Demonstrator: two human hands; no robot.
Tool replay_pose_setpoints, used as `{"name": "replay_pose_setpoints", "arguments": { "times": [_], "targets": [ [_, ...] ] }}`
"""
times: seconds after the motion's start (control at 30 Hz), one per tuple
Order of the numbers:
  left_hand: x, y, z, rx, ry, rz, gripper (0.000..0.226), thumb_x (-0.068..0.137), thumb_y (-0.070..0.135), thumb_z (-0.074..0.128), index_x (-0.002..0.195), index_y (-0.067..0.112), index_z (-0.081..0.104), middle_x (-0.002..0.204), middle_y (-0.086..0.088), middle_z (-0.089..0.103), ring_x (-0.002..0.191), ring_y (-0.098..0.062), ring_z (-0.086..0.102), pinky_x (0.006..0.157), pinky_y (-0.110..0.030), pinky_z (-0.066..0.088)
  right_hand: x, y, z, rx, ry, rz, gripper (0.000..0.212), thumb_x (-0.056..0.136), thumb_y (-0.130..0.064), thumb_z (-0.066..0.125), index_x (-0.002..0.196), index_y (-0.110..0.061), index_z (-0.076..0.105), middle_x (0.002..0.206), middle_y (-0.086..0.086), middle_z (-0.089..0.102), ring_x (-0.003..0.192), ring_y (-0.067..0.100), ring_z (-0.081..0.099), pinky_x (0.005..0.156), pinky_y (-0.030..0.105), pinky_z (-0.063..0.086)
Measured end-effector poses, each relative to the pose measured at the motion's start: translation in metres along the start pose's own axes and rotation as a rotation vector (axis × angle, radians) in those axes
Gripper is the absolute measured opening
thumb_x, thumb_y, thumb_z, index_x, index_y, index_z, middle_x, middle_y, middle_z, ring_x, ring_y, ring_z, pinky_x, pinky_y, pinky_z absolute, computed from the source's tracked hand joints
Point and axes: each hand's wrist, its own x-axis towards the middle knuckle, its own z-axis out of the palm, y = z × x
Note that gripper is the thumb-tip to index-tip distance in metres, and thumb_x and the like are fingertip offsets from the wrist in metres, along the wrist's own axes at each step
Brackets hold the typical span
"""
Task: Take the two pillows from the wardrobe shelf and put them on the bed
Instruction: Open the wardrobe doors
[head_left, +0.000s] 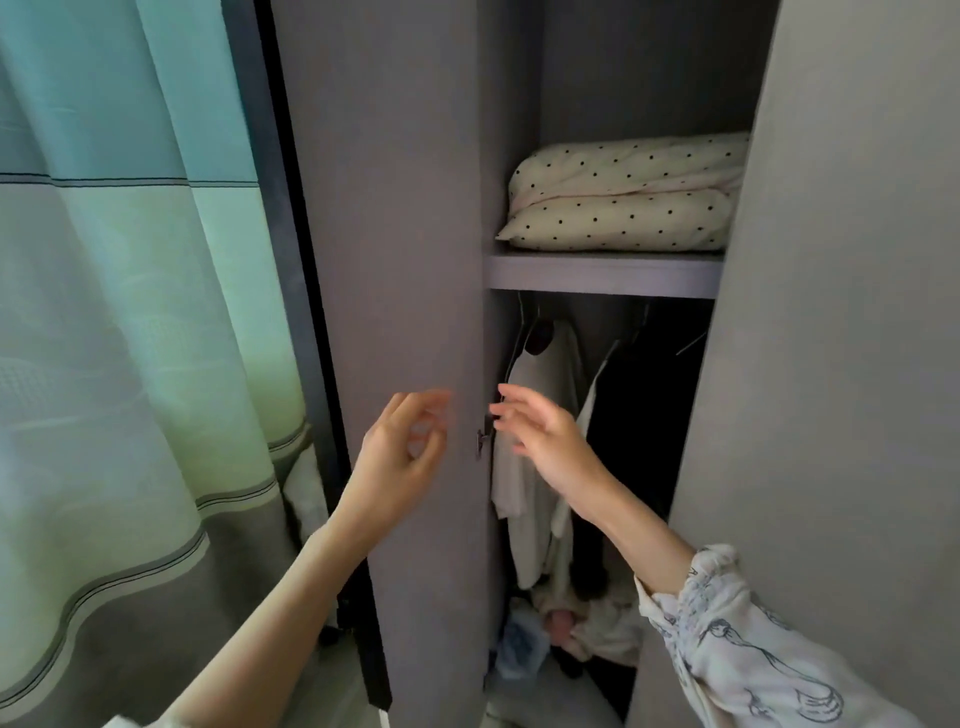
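Note:
Two cream pillows with black dots lie stacked on the grey wardrobe shelf (602, 275), the upper pillow (628, 166) on the lower pillow (618, 223). My left hand (400, 452) hovers in front of the left wardrobe door (395, 208), fingers loosely curled and holding nothing. My right hand (540, 436) reaches with straight fingers to the small metal door handle (483, 441) on that door's edge, well below the pillows. No bed is in view.
The right wardrobe door (841, 312) stands open at the right. White and dark clothes (545, 415) hang under the shelf, with a heap of clothing (571, 623) on the wardrobe floor. A green and grey curtain (130, 338) hangs at the left.

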Motion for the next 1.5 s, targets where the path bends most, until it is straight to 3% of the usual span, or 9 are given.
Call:
{"name": "replay_pose_setpoints", "arguments": {
  "times": [0.13,0.33,0.53,0.7,0.77,0.97,1.17,1.37,1.5],
  "targets": [
    [0.023,0.009,0.061,-0.064,-0.079,0.016,0.029,0.091,0.005,0.050,0.110,0.025,0.059,0.101,0.012,0.055,0.091,0.004,0.057,0.074,-0.006,0.042,0.000,0.018,-0.068,-0.106,0.096,-0.011,0.032,0.096,-0.016,0.043,0.128,-0.018,0.048,0.116,0.000,0.060,0.112,0.013,0.055,0.099,0.031,0.042],
    [0.075,0.031,0.171,-0.120,-0.154,0.056,0.030,0.092,0.008,0.048,0.114,0.023,0.059,0.110,0.008,0.058,0.093,0.003,0.057,0.081,-0.009,0.043,0.021,0.040,-0.189,-0.401,0.307,-0.086,0.033,0.095,-0.019,0.045,0.128,-0.019,0.049,0.117,-0.004,0.060,0.111,0.008,0.052,0.091,0.016,0.033],
    [0.127,0.064,0.289,-0.233,-0.254,-0.025,0.029,0.094,0.013,0.046,0.120,0.020,0.056,0.119,0.005,0.057,0.101,-0.006,0.055,0.076,-0.001,0.037,0.038,0.072,-0.288,-0.715,0.381,-0.147,0.040,0.095,-0.020,0.045,0.135,-0.015,0.043,0.139,0.003,0.045,0.130,0.018,0.038,0.103,0.018,0.023],
    [0.157,0.083,0.346,-0.333,-0.327,-0.066,0.037,0.095,0.016,0.043,0.121,0.043,0.042,0.117,0.021,0.042,0.117,-0.010,0.043,0.094,-0.018,0.034,0.063,0.079,-0.339,-1.112,0.385,-0.167,0.052,0.096,-0.026,0.041,0.145,-0.021,0.024,0.156,0.005,0.010,0.144,0.024,0.001,0.115,0.046,0.008],
    [0.177,0.085,0.355,-0.329,-0.318,-0.087,0.041,0.096,0.014,0.042,0.129,0.038,0.037,0.126,0.018,0.040,0.123,-0.014,0.040,0.102,-0.026,0.033,0.072,0.082,-0.351,-1.327,0.362,-0.169,0.062,0.094,-0.030,0.043,0.147,-0.026,0.012,0.157,0.006,-0.004,0.142,0.029,-0.012,0.111,0.057,0.004],
    [0.210,0.090,0.369,-0.460,-0.401,-0.065,0.049,0.094,0.004,0.036,0.126,0.041,0.039,0.128,0.008,0.052,0.117,-0.008,0.050,0.095,-0.019,0.043,0.085,0.115,-0.365,-1.626,0.310,-0.048,0.079,0.088,-0.036,0.052,0.147,-0.029,0.000,0.146,0.006,-0.032,0.133,0.035,-0.031,0.106,0.067,0.006],
    [0.222,0.075,0.359,-0.436,-0.462,-0.087,0.057,0.092,0.001,0.041,0.121,0.048,0.029,0.108,0.021,0.052,0.098,0.005,0.054,0.072,-0.003,0.043,0.090,0.122,-0.359,-1.702,0.392,-0.028,0.088,0.076,-0.029,0.068,0.146,-0.028,0.015,0.152,0.012,-0.007,0.139,0.041,-0.003,0.102,0.069,0.017],
    [0.225,0.086,0.355,-0.563,-0.571,-0.212,0.063,0.087,0.001,0.044,0.130,0.046,0.034,0.120,-0.001,0.053,0.109,-0.011,0.054,0.080,-0.021,0.050,0.089,0.114,-0.353,-1.610,0.305,0.021,0.077,0.089,-0.032,0.050,0.147,-0.027,-0.001,0.144,0.009,-0.037,0.134,0.039,-0.029,0.109,0.059,0.010],
    [0.208,0.088,0.348,-0.598,-0.546,-0.238,0.071,0.086,-0.004,0.041,0.142,0.036,0.025,0.117,-0.008,0.053,0.108,-0.017,0.056,0.082,-0.024,0.048,0.078,0.101,-0.341,-1.473,0.291,0.057,0.072,0.091,-0.033,0.046,0.147,-0.027,0.001,0.151,0.009,-0.029,0.137,0.035,-0.025,0.112,0.049,0.018]
  ]
}}
